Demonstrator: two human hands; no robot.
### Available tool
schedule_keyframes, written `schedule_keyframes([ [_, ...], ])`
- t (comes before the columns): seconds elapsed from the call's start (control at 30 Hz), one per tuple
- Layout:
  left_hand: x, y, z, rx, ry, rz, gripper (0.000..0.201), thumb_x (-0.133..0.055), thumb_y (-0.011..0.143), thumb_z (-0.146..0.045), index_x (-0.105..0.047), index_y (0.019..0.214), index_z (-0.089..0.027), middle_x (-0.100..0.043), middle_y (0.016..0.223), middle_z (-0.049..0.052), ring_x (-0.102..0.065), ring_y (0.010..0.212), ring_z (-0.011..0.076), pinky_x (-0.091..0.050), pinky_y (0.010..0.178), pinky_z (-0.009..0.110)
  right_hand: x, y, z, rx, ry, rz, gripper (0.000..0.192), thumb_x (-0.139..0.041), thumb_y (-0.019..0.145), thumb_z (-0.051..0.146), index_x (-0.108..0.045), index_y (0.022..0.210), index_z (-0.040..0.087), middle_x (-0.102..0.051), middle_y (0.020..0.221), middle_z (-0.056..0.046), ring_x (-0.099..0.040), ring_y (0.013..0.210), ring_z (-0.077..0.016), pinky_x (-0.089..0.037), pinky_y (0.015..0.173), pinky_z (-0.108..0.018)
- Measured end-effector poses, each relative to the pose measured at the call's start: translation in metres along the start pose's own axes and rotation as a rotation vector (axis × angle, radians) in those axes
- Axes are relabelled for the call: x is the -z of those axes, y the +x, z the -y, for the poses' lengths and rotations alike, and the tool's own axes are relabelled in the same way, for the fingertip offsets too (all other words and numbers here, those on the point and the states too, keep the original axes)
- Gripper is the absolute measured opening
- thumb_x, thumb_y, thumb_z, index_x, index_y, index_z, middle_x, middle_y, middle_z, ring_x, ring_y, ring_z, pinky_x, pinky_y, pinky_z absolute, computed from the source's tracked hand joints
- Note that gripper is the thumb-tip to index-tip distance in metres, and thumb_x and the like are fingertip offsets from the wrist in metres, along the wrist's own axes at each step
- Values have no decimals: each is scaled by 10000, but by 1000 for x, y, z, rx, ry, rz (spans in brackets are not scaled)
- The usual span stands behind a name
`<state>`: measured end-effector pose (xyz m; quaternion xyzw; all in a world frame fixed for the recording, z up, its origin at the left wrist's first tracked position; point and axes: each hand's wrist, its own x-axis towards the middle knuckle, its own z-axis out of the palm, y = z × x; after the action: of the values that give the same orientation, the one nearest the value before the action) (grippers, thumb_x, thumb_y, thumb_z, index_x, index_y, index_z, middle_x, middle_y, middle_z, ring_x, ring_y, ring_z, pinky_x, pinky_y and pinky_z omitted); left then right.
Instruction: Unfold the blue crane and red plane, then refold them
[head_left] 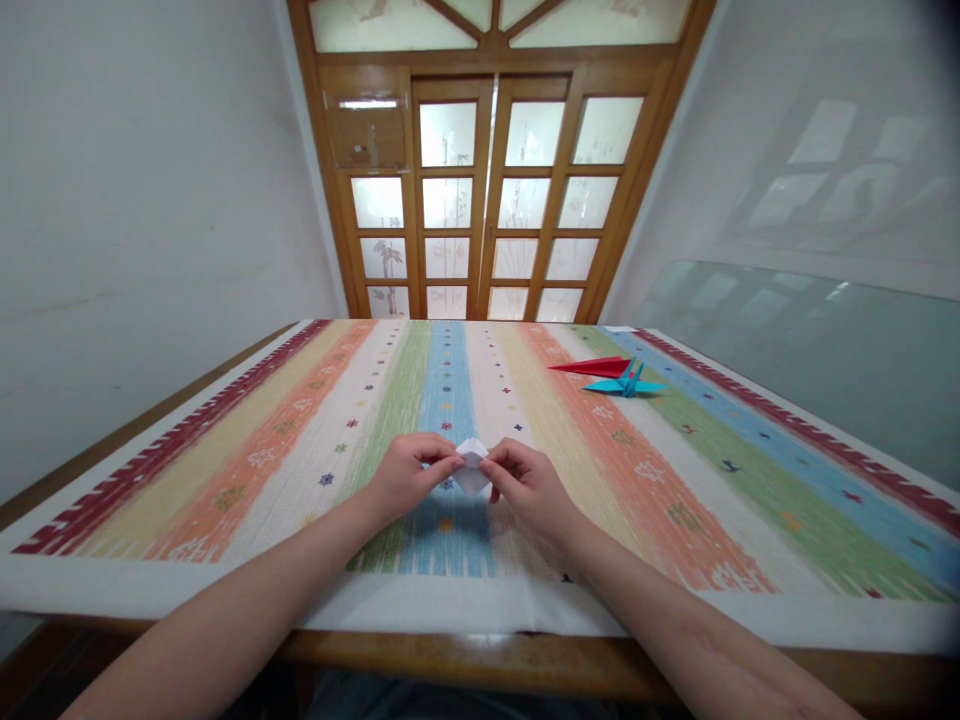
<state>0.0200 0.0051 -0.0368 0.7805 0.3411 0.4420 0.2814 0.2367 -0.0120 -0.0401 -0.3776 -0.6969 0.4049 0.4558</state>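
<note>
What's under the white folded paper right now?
The white folded paper is pinched between the left hand and right hand, above the striped cloth. The patch directly beneath is hidden.

The folded paper (472,466) pinched between both hands is plain white. The cloth (675,480) over the surface runs in long brushed stripes: dark red zigzag borders at both edges, then yellow, orange, white, green and blue, dotted with small star and flower motifs in purple, red and white. On it lie a red paper crane (592,367) and a turquoise paper crane (626,384). The door (491,190) has an orange-brown wooden frame with frosted panes bearing faint bamboo drawings.
</note>
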Motion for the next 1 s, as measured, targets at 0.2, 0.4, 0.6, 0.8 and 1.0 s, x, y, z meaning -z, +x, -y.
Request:
schedule_keyframes([
  [0.2,-15,-3,-1,232,-337,-125,311,-747,844,-385,-703,1054,-161,-731,862,58,-673,721,161,-557,630,268,-4,2,2,-14,146,-71,308,-683,881,500,-551,821,228,-626,671,13,-607,561,-145,-516,493,-271],
  [0.4,-18,-2,-6,296,-337,-154,350,-723,853,-393,-730,1103,-148,-741,946,85,-659,705,149,-544,604,261,-7,4,1,-61,300,-46,351,-672,889,472,-494,1094,250,-694,729,17,-652,628,-169,-530,497,-269],
  [0.6,-20,-1,-7,312,-319,-146,393,-678,883,-426,-707,1164,-153,-729,970,82,-649,679,137,-527,598,256,-10,6,3,-143,304,-71,460,-690,858,472,-548,1209,211,-693,732,6,-650,632,-169,-554,517,-283],
  [0.8,-19,1,-12,306,-226,-1,314,-667,882,-434,-718,977,-139,-687,795,45,-605,650,135,-474,599,246,-11,7,6,-182,315,-108,417,-705,840,438,-575,1163,209,-670,690,23,-638,598,-158,-562,524,-292],
  [1.0,-16,3,-18,352,-160,-25,338,-680,854,-474,-642,760,-152,-605,645,4,-553,582,127,-420,570,243,-13,6,3,-172,294,-67,381,-700,847,456,-583,1120,218,-707,753,0,-662,629,-166,-560,566,-300],
])
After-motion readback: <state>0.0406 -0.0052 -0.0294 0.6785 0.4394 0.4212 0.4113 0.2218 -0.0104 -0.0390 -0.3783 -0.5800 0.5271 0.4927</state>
